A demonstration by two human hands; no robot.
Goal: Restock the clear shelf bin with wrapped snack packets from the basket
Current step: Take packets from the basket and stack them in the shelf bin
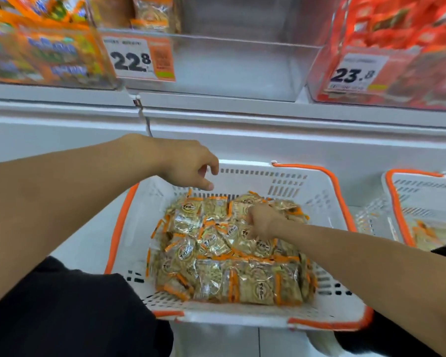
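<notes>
A white basket with orange handles point(337, 199) stands below the shelf, holding a pile of several wrapped snack packets point(216, 253), clear with orange edges. My right hand point(264, 221) is down in the pile near the far side, its fingers curled onto a snack packet point(242, 228). My left hand point(191, 167) hovers over the basket's far left rim, fingers loosely curled and holding nothing. The clear shelf bin point(242, 65) above is mostly bare, with a few matching packets point(151, 14) at its back left.
A 22.8 price tag point(139, 59) hangs on the bin's front left. Full bins sit either side: colourful packs at left point(36, 47), red packs at right point(402, 47) with a 23.8 tag. A second basket point(397, 202) stands at right. A white shelf ledge point(242, 112) runs between.
</notes>
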